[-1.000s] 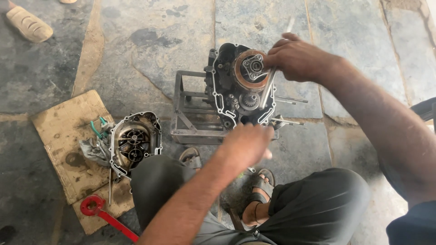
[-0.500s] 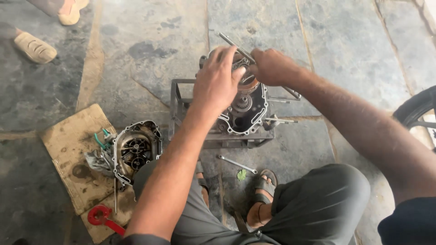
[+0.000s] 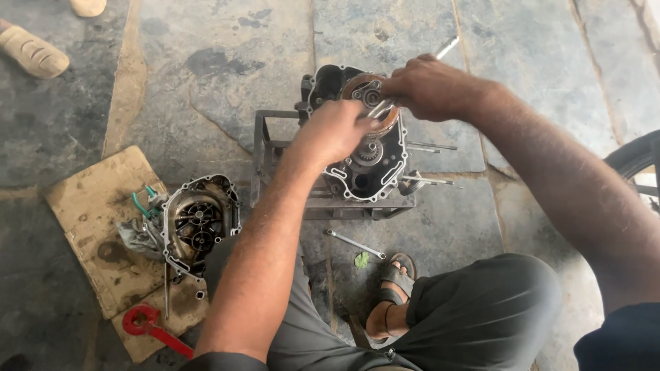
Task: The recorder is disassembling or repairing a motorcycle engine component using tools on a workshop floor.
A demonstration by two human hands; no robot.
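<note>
An open engine case (image 3: 364, 172) sits on a metal frame stand (image 3: 265, 154) on the stone floor. Its round clutch assembly (image 3: 361, 89) faces up near the top. My left hand (image 3: 333, 130) rests on the clutch, fingers curled against its lower edge. My right hand (image 3: 430, 86) grips a long metal wrench (image 3: 445, 48) that reaches down onto the clutch centre. Both hands meet over the clutch, hiding much of it.
A removed engine cover (image 3: 196, 223) lies on a stained cardboard sheet (image 3: 96, 220) at left, with a red tool (image 3: 148, 323) near it. A loose spanner (image 3: 354, 244) lies by my sandalled foot (image 3: 392, 288). Another person's shoes (image 3: 34, 51) at top left; a tyre (image 3: 636, 161) at right.
My left hand rose from my lap to the clutch a second ago. Since then both hands have shifted slightly on it, and the wrench now angles up to the right.
</note>
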